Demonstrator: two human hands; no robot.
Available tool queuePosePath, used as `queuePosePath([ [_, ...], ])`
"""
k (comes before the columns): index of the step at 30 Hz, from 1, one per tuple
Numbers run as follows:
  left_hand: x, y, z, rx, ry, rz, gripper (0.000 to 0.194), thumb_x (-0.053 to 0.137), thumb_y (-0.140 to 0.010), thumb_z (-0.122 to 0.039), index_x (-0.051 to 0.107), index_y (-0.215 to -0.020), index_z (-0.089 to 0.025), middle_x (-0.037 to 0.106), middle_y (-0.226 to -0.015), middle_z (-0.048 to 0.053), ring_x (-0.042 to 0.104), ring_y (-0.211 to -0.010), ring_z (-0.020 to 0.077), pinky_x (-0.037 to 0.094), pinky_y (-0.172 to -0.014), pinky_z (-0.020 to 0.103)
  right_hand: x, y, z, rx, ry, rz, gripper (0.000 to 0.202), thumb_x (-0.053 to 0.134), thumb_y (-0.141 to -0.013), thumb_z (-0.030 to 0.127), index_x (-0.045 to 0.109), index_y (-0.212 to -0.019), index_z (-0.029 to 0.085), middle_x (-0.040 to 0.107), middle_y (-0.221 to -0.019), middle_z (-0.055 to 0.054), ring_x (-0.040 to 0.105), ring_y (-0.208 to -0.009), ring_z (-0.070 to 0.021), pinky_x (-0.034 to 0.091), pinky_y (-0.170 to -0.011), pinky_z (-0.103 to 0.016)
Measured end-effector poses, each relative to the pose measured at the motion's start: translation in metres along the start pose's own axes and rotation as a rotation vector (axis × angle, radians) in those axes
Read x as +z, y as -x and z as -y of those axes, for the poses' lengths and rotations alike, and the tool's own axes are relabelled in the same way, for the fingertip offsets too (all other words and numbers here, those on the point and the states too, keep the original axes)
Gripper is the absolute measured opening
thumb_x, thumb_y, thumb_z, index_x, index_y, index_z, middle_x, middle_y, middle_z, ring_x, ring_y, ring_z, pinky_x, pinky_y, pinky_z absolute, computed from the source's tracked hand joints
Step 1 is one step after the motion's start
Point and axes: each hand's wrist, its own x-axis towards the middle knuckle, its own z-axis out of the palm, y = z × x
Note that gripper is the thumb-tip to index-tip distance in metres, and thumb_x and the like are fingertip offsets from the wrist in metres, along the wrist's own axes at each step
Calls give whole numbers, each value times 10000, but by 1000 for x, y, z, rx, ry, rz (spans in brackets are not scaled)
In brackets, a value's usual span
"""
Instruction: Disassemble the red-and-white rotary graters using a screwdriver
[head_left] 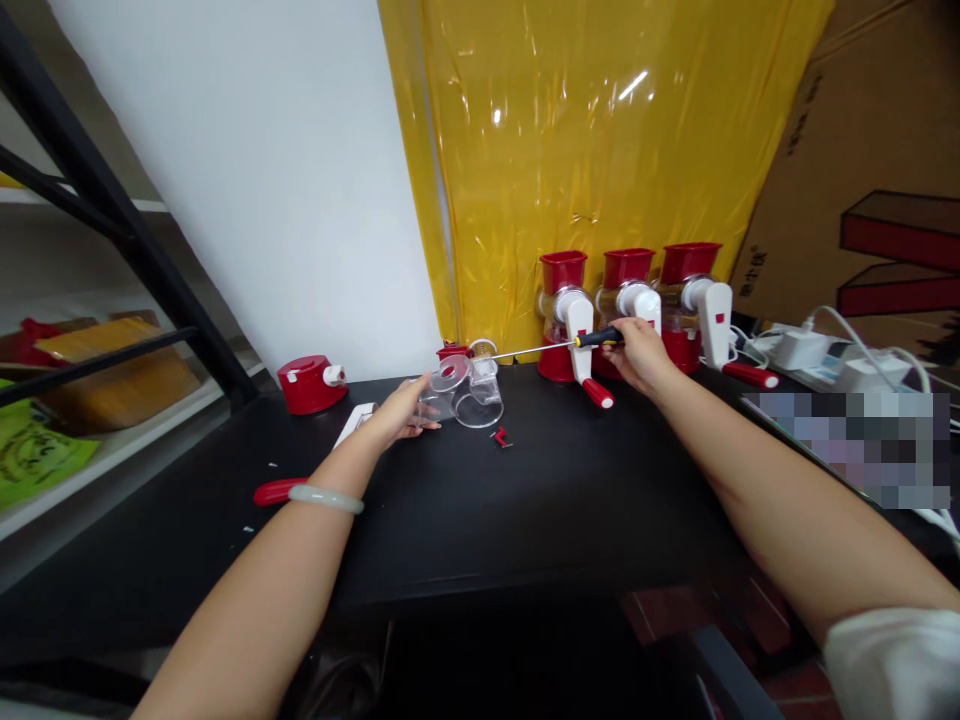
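Observation:
My left hand (403,412) grips the left side of a clear plastic housing (480,408), which rests on the black table. My right hand (637,352) is closed around the black and yellow handle of a long screwdriver (536,350). Its shaft points left and its tip reaches the upper part of the housing; whether the tip touches cannot be made out. Just in front of the housing lies a small red part (501,437). Beneath my left forearm, a white crank with a red handle (277,491) is partly covered.
Three red and white hand-crank graters (564,310) stand along the back. A red base (309,385) sits at the left. White chargers and cables (806,345) and a blurred flat item (855,440) lie at the right. A black-framed shelf (112,225) borders the left side.

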Motion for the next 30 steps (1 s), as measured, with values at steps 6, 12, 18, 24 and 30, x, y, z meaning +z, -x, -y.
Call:
queuePosePath([
  [6,0,1,0,12,1,4,437,441,-916,-643,476,-1050,-229,627,-698,23,677,-556,173,349,-425,170,-3,-5,-3,-10,-77,27,103,527,-726,129,490,-777,211,516,-658,19,501,-537,-105,442,-426,-191],
  [12,-1,1,0,7,-12,9,439,436,-917,-644,477,-1051,-228,635,-709,27,675,-562,172,350,-433,171,-3,-7,-5,-31,-81,-2,114,533,-712,151,498,-799,215,524,-699,13,514,-577,-116,442,-445,-203],
  [18,-2,-1,1,9,-28,12,455,424,-917,-653,481,-1066,-227,641,-732,34,676,-561,165,347,-431,165,-5,-8,-4,-25,-85,18,106,537,-720,164,492,-799,218,532,-701,14,526,-578,-120,462,-463,-219],
  [24,-2,-1,2,-2,-24,13,463,418,-917,-658,479,-1086,-232,639,-732,32,677,-554,165,343,-422,163,-11,-16,-10,-120,102,28,192,555,-848,411,493,-827,231,556,-680,23,540,-507,-116,474,-442,-237],
  [30,-3,-4,3,11,-17,22,454,428,-914,-658,468,-1064,-232,635,-726,25,680,-557,165,342,-419,159,-21,-21,-18,-256,327,7,395,582,-837,619,509,-817,232,513,-578,51,456,-407,-84,354,-359,-196],
])
